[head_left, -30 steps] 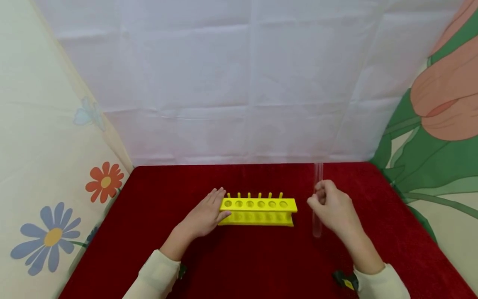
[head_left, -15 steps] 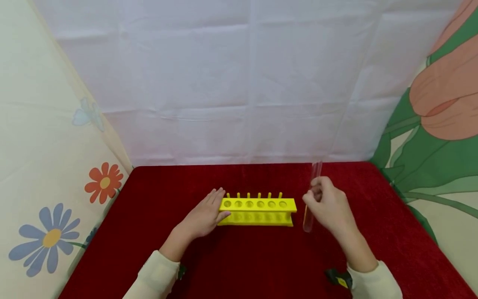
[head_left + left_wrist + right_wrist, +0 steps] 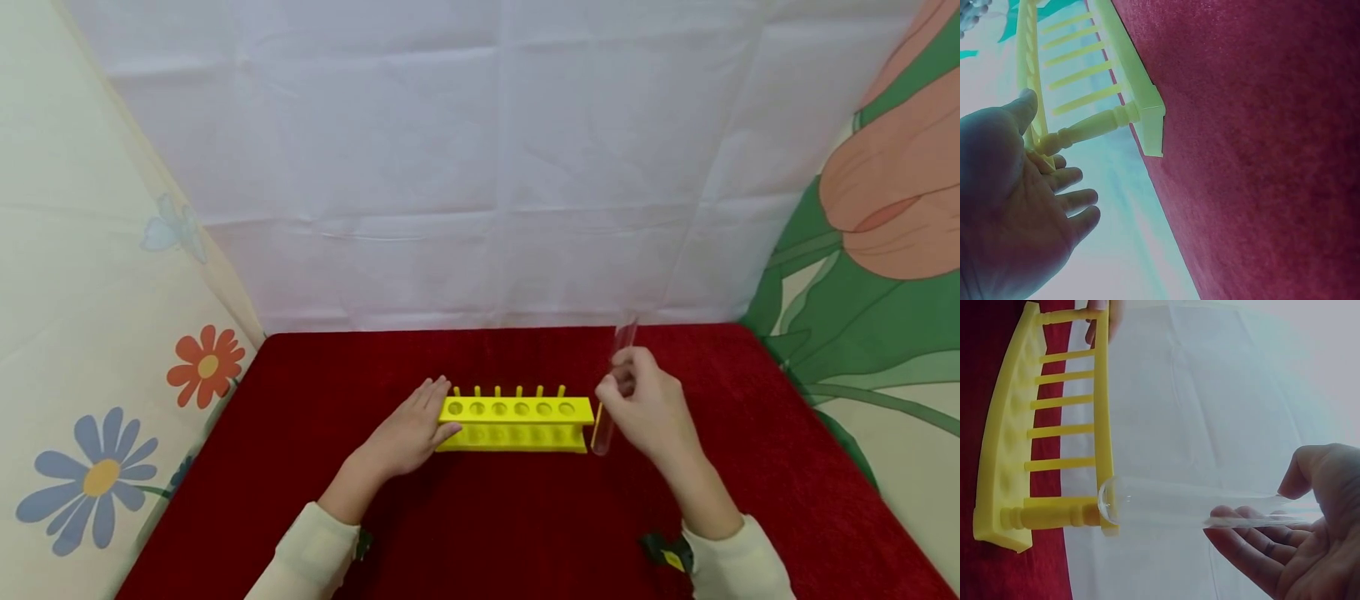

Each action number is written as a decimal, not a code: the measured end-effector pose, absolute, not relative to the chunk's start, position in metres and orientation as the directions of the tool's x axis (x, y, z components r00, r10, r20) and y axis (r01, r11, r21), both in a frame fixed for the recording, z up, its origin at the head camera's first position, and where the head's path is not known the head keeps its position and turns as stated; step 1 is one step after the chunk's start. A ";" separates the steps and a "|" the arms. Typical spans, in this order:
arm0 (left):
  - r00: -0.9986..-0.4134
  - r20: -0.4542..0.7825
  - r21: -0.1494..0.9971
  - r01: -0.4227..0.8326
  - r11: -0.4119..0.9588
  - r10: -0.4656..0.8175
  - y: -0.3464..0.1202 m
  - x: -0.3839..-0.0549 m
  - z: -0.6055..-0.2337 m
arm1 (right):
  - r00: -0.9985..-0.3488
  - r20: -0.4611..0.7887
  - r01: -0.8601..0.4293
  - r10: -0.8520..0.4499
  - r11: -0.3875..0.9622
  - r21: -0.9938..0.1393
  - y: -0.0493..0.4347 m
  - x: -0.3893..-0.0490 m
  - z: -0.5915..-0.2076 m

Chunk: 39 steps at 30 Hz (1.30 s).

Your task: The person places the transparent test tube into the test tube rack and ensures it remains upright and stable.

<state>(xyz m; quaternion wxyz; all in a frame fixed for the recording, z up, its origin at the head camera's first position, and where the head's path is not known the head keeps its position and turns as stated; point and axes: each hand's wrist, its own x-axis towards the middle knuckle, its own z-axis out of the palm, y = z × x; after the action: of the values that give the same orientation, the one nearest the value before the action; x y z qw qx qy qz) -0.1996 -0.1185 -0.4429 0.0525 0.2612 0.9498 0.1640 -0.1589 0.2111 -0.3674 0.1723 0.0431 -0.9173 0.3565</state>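
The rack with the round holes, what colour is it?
Yellow; the rack shows its colour best in the head view.

The place appears to be a small tabletop booth, with a creased white sheet behind, a pale flower-print panel at left, a large-bloom panel at right, and a red-covered table where a yellow test-tube rack suggests lab practice.

One test tube; one rack; six holes; six pegs; two hands.
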 end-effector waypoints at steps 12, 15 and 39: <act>-0.859 -0.028 0.342 0.472 0.813 0.510 -0.118 -0.199 -0.444 | -0.936 0.351 -0.219 0.034 0.723 -0.655 0.202 -0.163 -0.364; -0.858 -0.024 0.339 0.475 0.812 0.513 -0.118 -0.199 -0.445 | -0.939 0.342 -0.220 0.028 0.715 -0.663 0.199 -0.164 -0.364; -0.857 -0.010 0.328 0.484 0.812 0.515 -0.118 -0.200 -0.443 | -0.917 0.398 -0.321 -0.002 0.595 -0.736 0.176 -0.170 -0.367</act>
<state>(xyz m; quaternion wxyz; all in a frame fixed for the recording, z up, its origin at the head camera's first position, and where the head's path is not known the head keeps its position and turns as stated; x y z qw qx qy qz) -0.1995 -0.1182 -0.4428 0.0492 0.2627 0.9504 0.1588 -0.1702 0.1765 -0.3670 0.1811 0.0925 -0.8746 0.4402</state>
